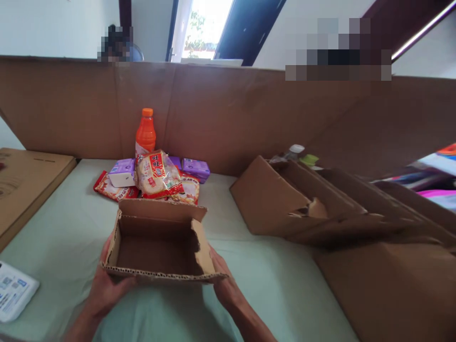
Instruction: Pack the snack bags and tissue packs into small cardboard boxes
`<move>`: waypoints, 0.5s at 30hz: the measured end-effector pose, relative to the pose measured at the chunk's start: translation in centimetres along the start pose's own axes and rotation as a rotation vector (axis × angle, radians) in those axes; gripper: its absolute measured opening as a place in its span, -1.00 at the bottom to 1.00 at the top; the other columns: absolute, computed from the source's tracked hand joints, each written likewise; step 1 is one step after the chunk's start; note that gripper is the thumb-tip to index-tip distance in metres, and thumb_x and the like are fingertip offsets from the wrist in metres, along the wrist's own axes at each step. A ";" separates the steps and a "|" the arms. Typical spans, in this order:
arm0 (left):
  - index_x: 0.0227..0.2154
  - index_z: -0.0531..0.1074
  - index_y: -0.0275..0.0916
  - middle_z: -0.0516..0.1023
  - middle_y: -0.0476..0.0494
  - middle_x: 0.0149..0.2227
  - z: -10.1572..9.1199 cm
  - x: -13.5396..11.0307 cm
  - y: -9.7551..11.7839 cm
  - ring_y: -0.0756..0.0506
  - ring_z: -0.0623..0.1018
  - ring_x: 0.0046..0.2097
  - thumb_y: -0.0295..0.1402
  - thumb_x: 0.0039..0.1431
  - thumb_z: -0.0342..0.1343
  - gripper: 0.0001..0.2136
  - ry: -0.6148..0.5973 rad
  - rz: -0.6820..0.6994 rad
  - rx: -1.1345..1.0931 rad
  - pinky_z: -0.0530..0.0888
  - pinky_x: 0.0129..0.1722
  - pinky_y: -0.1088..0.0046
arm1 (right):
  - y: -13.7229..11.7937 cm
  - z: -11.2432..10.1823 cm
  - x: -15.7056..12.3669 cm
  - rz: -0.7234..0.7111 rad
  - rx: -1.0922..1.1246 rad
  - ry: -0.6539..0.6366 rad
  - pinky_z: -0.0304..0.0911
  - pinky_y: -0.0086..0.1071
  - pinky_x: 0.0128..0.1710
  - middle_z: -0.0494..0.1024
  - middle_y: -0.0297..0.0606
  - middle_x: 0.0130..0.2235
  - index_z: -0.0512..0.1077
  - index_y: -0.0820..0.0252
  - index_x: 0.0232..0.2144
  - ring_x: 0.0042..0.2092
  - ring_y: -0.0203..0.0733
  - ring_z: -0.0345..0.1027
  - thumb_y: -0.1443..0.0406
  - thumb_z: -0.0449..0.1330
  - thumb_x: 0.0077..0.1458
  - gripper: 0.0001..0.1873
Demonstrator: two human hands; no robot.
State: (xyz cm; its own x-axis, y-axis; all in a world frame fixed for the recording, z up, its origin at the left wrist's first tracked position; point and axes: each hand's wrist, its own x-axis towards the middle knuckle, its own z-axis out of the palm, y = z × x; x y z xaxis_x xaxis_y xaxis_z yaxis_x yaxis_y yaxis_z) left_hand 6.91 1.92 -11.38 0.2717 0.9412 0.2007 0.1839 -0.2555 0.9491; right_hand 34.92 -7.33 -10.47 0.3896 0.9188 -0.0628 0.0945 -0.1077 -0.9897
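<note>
An open, shallow cardboard box (pixel 155 251) with rough-cut edges is held between my two hands over the pale green cloth (pixel 199 313). My left hand (pixel 107 280) grips its left end, the thumb under the front edge. On the right end my right hand (pixel 223 273) is closed, its fingers partly hidden behind the box. The box's inside looks bare. Just beyond it lie red-and-clear snack bags (pixel 156 173), purple tissue packs (pixel 195 169) and an upright orange drink bottle (pixel 146 133).
A divided cardboard box (pixel 270 199) with a clear bottle (pixel 295 151) stands to the right. A flat carton (pixel 32 180) lies left, above a white package (pixel 16 289). A tall cardboard wall (pixel 228 114) runs along the back. Behind it, a person's head (pixel 116 45) is blurred.
</note>
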 end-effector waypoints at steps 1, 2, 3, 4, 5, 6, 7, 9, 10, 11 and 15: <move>0.39 0.08 -0.13 0.40 -0.36 0.28 0.2 -0.1 -0.4 -0.46 0.45 0.25 0.09 -0.10 0.38 0.03 -0.006 -0.005 0.007 0.52 0.15 -0.07 | -0.4 -0.4 0.5 0.004 -0.001 -0.008 0.33 -0.05 0.13 0.61 -0.11 0.01 0.55 0.09 0.00 0.13 0.10 0.40 -0.25 0.00 0.22 -0.31; 0.39 0.10 -0.12 0.40 -0.35 0.28 0.4 -0.2 -0.8 -0.45 0.45 0.26 0.07 -0.07 0.38 -0.01 -0.016 -0.007 0.019 0.52 0.15 -0.06 | -0.9 -1.0 1.1 0.006 -0.007 -0.005 0.36 -0.08 0.08 0.63 -0.12 -0.05 0.56 0.10 -0.04 0.07 0.10 0.45 -0.24 0.04 0.20 -0.34; 0.38 0.12 -0.12 0.41 -0.34 0.28 0.5 -0.3 -1.0 -0.44 0.44 0.26 0.04 -0.05 0.37 -0.05 -0.032 -0.003 0.036 0.51 0.16 -0.05 | -1.6 -1.7 2.0 -0.002 -0.029 0.004 0.38 -0.10 0.03 0.64 -0.12 -0.10 0.56 0.12 -0.07 0.01 0.10 0.47 -0.23 0.09 0.17 -0.36; 0.36 0.15 -0.11 0.42 -0.33 0.27 0.6 -0.4 -1.2 -0.44 0.43 0.27 0.02 -0.03 0.36 -0.09 -0.053 0.003 0.056 0.50 0.18 -0.05 | -2.4 -2.5 3.2 -0.024 -0.065 0.014 0.39 -0.12 -0.01 0.64 -0.12 -0.12 0.55 0.13 -0.09 -0.02 0.09 0.49 -0.22 0.14 0.13 -0.37; 0.35 0.17 -0.11 0.43 -0.33 0.26 0.6 -0.5 -1.4 -0.44 0.43 0.27 0.01 -0.03 0.35 -0.11 -0.077 0.007 0.075 0.49 0.19 -0.05 | -3.3 -3.2 4.7 -0.054 -0.107 0.029 0.39 -0.13 -0.03 0.64 -0.10 -0.11 0.54 0.14 -0.09 -0.03 0.08 0.49 -0.21 0.19 0.09 -0.37; 0.35 0.19 -0.11 0.44 -0.32 0.26 0.6 -0.6 -1.5 -0.43 0.43 0.27 0.00 -0.03 0.35 -0.12 -0.095 0.008 0.091 0.48 0.20 -0.05 | -4.3 -3.7 6.6 -0.088 -0.150 0.048 0.38 -0.14 -0.03 0.62 -0.08 -0.08 0.53 0.16 -0.08 -0.02 0.09 0.48 -0.19 0.24 0.04 -0.37; 0.35 0.19 -0.11 0.44 -0.31 0.26 0.4 -0.6 -1.6 -0.43 0.43 0.27 0.00 -0.04 0.35 -0.11 -0.110 0.002 0.109 0.49 0.19 -0.05 | -5.4 -3.9 8.9 -0.117 -0.188 0.066 0.36 -0.13 -0.01 0.60 -0.05 -0.04 0.52 0.17 -0.08 0.00 0.10 0.45 -0.17 0.28 -0.01 -0.36; 0.36 0.17 -0.05 0.46 -0.25 0.25 0.1 -0.7 -2.0 -0.44 0.46 0.25 0.00 -0.08 0.36 -0.08 -0.126 -0.023 0.153 0.52 0.16 -0.05 | -7.3 -3.2 13.6 -0.145 -0.227 0.087 0.30 -0.12 0.04 0.56 -0.03 0.02 0.51 0.20 -0.10 0.05 0.11 0.40 -0.10 0.35 -0.08 -0.38; 0.37 0.16 0.02 0.46 -0.19 0.26 0.0 -0.7 -2.3 -0.44 0.46 0.24 0.01 -0.08 0.35 -0.09 -0.120 -0.038 0.178 0.54 0.13 -0.06 | -8.0 -2.4 15.9 -0.152 -0.241 0.087 0.29 -0.13 0.04 0.56 -0.04 0.02 0.51 0.21 -0.11 0.05 0.09 0.38 -0.05 0.37 -0.09 -0.41; 0.36 0.15 0.09 0.46 -0.12 0.26 0.0 -0.6 -2.6 -0.44 0.47 0.24 0.02 -0.08 0.34 -0.09 -0.111 -0.048 0.202 0.57 0.09 -0.08 | -8.6 -1.5 17.9 -0.155 -0.252 0.073 0.29 -0.16 0.02 0.58 -0.07 -0.03 0.51 0.21 -0.12 0.01 0.05 0.40 0.01 0.38 -0.07 -0.47; 0.27 0.24 0.27 0.50 -0.02 0.21 1.3 1.4 -4.2 -0.41 0.47 0.23 0.01 0.06 0.30 -0.30 -0.155 -0.016 0.218 0.59 -0.01 -0.07 | -9.2 2.1 23.0 -0.140 -0.279 0.021 0.32 -0.33 -0.22 0.59 -0.27 -0.33 0.54 0.25 -0.26 -0.26 -0.15 0.42 0.19 0.39 -0.05 -0.68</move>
State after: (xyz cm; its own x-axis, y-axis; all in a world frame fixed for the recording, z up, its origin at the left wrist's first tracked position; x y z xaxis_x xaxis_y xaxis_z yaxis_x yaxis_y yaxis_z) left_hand 7.71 4.04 -15.42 0.4051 0.9049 0.1308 0.3838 -0.2982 0.8739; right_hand 41.13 15.55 -3.08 0.3736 0.9244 0.0771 0.3951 -0.0834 -0.9148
